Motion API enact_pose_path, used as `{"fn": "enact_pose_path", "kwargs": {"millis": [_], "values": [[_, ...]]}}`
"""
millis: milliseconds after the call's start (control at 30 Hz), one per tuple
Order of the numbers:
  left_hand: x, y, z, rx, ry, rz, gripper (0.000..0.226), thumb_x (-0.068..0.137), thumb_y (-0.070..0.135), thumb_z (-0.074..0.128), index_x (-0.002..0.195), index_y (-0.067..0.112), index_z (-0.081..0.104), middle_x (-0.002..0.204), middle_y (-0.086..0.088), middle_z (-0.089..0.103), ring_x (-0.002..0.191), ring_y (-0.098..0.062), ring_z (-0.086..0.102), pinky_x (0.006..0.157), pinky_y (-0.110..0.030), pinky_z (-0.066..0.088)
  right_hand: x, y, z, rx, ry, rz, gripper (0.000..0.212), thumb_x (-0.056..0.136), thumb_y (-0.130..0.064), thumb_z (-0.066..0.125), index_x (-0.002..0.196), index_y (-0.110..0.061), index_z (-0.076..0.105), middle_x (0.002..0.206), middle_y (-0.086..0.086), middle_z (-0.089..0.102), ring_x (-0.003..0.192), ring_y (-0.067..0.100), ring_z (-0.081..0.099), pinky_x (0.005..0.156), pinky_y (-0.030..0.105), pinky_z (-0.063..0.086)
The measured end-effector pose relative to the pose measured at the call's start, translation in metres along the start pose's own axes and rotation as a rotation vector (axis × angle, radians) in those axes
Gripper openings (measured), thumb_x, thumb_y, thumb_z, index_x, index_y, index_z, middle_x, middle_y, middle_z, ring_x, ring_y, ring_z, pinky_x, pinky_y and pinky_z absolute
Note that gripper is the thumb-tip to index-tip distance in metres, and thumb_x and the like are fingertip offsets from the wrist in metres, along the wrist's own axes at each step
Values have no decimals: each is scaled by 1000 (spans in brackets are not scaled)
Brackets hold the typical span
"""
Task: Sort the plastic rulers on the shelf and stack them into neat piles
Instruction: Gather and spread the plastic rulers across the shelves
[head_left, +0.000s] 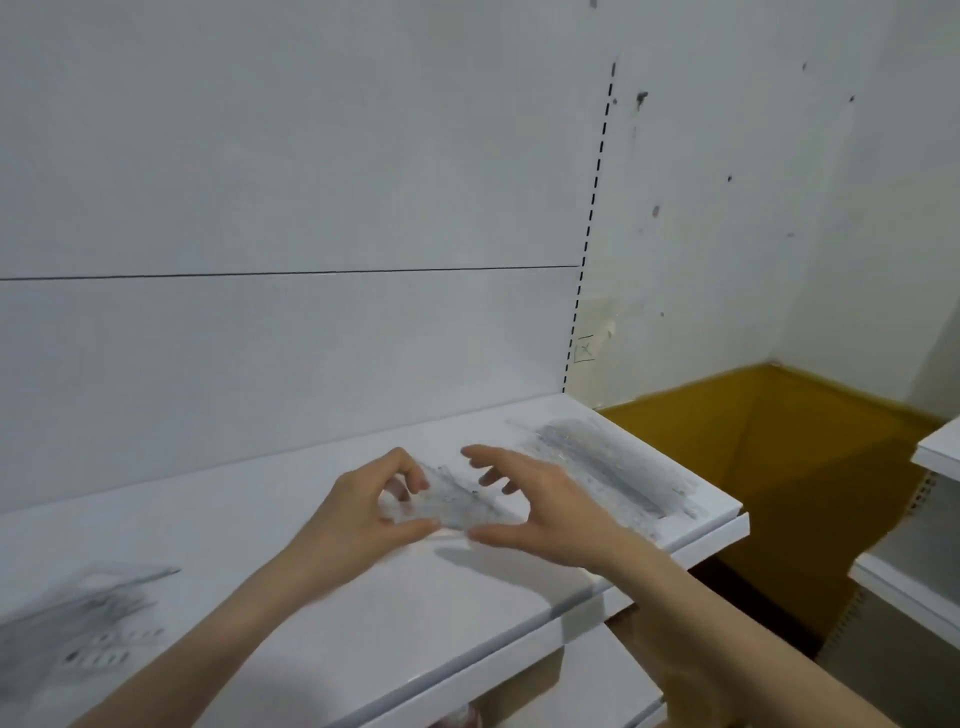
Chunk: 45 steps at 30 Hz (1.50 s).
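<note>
We hold a clear ruler (457, 501) just above the middle of the white shelf (311, 597), between our two hands. It is see-through and blurred, so we cannot tell whether it is one piece or several stacked together, nor read its markings.

Our left hand (358, 519) grips its left end: the fingers (415, 475) curl over the top edge and the thumb closes from below, clamped on the plastic. Our right hand (540, 509) is at the ruler's right end with its fingers (483, 453) spread apart and loosely bent above the plastic. The thumb reaches in low toward the near edge; we cannot tell whether it touches.

Further right, near the end of the shelf, lies a right pile (608, 467) of clear rulers, long and flat, running from the back toward the front corner. It is well apart from the ruler in our hands. At the near left edge of the view a left pile (78, 629) of clear rulers lies on the same shelf, smeared by blur.

Behind the shelf stands a plain white back panel (285, 338), with a slotted upright (592, 208) along its right edge. A marked white wall (753, 208) follows to the right, and a yellow-brown floor (779, 467) shows below it. A lower shelf (587, 686) shows under our forearms.
</note>
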<state>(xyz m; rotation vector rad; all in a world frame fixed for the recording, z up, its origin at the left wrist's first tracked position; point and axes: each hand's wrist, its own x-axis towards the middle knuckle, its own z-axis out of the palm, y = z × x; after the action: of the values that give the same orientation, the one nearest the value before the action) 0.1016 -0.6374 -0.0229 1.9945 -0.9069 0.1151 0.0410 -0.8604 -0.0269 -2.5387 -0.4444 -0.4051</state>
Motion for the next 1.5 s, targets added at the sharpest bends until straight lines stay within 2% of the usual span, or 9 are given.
{"fn": "enact_pose_path", "kwargs": {"millis": [200, 300, 400, 600, 700, 767, 867, 1100, 1500], "values": [[-33, -11, -33, 15, 28, -37, 33, 76, 22, 77, 91, 39, 53, 90, 17, 61, 78, -9, 60, 61, -19, 49, 22, -26, 34, -33, 156, -301, 29, 91, -10, 60, 119, -11, 66, 112, 2, 70, 88, 11, 66, 80, 16, 51], [-54, -26, -54, 140, 90, -69, 42, 79, 21, 74, 106, 43, 50, 102, 17, 59, 95, -7, 56, 67, -21, 51, 33, -10, 44, -198, 250, -146, 33, 89, 0, 52, 119, -6, 65, 113, 8, 70, 98, 27, 67, 82, 37, 55], [-78, -40, -74, 236, 159, -116, 37, 80, 15, 71, 100, 40, 51, 105, 18, 57, 99, -1, 52, 69, -18, 49, 42, 4, 49, -352, 50, 147, 51, 82, 11, 41, 129, -3, 55, 125, 13, 60, 109, 34, 55, 89, 43, 46], [-117, -40, -111, 291, 221, -200, 33, 84, 11, 66, 95, 40, 54, 98, 25, 54, 87, 12, 50, 70, -12, 44, 49, 5, 64, -403, -147, 240, 45, 76, -39, 9, 73, -13, 46, 87, 10, 58, 92, 32, 55, 76, 37, 40], [-131, -40, -122, 309, 231, -215, 34, 84, 10, 64, 94, 41, 52, 99, 27, 56, 86, 10, 50, 73, -16, 41, 47, -4, 66, -415, -170, 264, 54, 81, -47, 4, 82, -16, 48, 94, 3, 56, 102, 28, 53, 90, 35, 39], [-140, -39, -126, 309, 251, -226, 36, 84, 9, 64, 92, 41, 51, 97, 27, 54, 84, 2, 52, 75, -16, 39, 50, -19, 65, -395, -142, 238, 57, 92, -46, 14, 110, -10, 55, 120, 7, 56, 120, 29, 46, 102, 33, 33], [-149, -39, -131, 318, 275, -219, 36, 84, 8, 65, 92, 41, 52, 101, 24, 54, 83, -4, 54, 76, -15, 39, 54, -47, 65, -329, -99, 185, 52, 102, -33, 29, 146, -5, 31, 151, 7, 35, 138, 23, 28, 110, 27, 19], [-180, -36, -146, 353, 332, -283, 26, 86, 10, 64, 99, 31, 57, 100, 23, 49, 90, -1, 52, 72, -7, 41, 70, -116, 94, -224, -112, -26, 71, 89, -49, 20, 149, -12, 27, 150, 1, 38, 138, 18, 29, 110, 26, 23], [-371, -32, -239, 593, 673, -587, 15, 83, 12, 66, 91, 25, 62, 98, 23, 53, 96, -8, 51, 75, -22, 50, 129, -289, 227, 13, -319, -482, 61, 95, -28, 51, 149, -20, 24, 146, 0, 41, 135, 15, 31, 101, 21, 26]]}}
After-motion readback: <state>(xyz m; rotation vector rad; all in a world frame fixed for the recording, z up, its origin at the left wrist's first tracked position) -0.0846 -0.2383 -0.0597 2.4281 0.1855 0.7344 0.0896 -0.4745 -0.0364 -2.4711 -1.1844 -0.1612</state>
